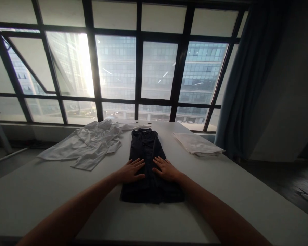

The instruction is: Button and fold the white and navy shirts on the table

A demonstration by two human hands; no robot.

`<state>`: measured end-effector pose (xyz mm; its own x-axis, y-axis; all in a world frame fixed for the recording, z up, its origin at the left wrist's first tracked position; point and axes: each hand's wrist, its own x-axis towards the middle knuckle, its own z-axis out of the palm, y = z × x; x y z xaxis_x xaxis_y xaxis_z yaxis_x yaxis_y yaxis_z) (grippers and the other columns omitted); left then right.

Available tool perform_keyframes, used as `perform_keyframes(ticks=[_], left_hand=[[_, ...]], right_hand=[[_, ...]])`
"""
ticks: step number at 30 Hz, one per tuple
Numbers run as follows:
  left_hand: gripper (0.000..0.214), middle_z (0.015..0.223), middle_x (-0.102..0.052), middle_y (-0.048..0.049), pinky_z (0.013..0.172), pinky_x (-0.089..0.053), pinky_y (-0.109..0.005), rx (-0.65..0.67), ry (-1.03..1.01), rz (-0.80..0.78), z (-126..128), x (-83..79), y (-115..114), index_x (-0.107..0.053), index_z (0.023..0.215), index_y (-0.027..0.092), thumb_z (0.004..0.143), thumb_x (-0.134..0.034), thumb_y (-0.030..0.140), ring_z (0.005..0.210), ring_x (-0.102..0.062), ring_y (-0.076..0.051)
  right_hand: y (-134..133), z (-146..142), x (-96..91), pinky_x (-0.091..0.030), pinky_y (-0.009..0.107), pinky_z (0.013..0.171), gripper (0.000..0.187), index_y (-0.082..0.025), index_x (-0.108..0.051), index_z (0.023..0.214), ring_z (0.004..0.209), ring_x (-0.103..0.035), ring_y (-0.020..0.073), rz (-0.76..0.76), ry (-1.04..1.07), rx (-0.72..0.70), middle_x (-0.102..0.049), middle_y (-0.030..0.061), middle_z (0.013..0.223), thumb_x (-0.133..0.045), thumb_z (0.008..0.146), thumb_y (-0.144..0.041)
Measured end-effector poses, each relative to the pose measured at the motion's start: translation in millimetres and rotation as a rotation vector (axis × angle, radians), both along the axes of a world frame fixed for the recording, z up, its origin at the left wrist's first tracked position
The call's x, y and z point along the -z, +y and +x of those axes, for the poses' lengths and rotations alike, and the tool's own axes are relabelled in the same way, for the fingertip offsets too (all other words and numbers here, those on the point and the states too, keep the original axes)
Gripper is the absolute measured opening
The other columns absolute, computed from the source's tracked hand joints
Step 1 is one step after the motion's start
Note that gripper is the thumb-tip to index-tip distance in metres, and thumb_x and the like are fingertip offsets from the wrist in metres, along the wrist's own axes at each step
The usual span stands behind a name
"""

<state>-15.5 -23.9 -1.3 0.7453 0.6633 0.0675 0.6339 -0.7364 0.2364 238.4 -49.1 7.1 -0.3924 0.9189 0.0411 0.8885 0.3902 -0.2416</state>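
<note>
A dark long-sleeved shirt [149, 184] lies lengthwise on the white table, its collar toward the window and its sides folded inward into a narrow strip. Flat on its left half rests my left hand [131, 170], fingers spread. My right hand [166, 169] lies the same way on the right half, palm down with the fingers apart. Between the two hands a strip of the dark cloth shows. Neither hand grips the fabric; both press or rest on its upper surface.
On the left of the white table [220, 198] a crumpled white shirt [92, 138] is spread out. A folded white cloth [198, 144] lies at the right. Behind the table stand large windows, with a dark blue curtain [242, 99] on the right.
</note>
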Motion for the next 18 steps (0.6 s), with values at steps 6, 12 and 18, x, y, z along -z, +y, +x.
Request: perform_keyframes(ticks=[6, 12, 18], left_hand=[[0.083, 0.162, -0.013, -0.0148, 0.117, -0.011, -0.056, 0.042, 0.138, -0.058, -2, -9.5, -15, -0.024, 0.156, 0.021, 0.091, -0.041, 0.07, 0.149, -0.008, -0.035], [0.049, 0.136, -0.06, -0.0104, 0.106, -0.041, -0.035, 0.113, 0.017, -0.082, -7, -44.4, 26, -0.062, 0.13, 0.021, 0.093, -0.051, 0.052, 0.125, -0.056, -0.027], [0.051, 0.151, -0.043, -0.0155, 0.117, -0.027, -0.039, -0.293, 0.009, 0.138, 4, -28.0, 123, -0.049, 0.141, 0.013, 0.1, -0.039, 0.042, 0.143, -0.034, -0.027]], right_hand=[[-18, -4, -6.8, -0.016, 0.049, 0.119, 0.075, -0.012, -0.032, 0.153, 0.148, -0.018, 0.0312, -0.033, -0.094, -0.023, -0.023, 0.0141, 0.16, -0.032, 0.096, -0.061], [9, 1, -48.2, -0.045, 0.035, 0.096, 0.052, -0.02, -0.067, 0.123, 0.112, -0.061, 0.0272, 0.036, -0.052, -0.129, -0.062, 0.0109, 0.129, -0.048, 0.092, -0.059], [115, 12, -38.7, -0.037, 0.035, 0.107, 0.048, -0.014, -0.054, 0.137, 0.132, -0.048, 0.0263, 0.097, -0.098, 0.206, -0.05, 0.0146, 0.145, -0.048, 0.096, -0.039]])
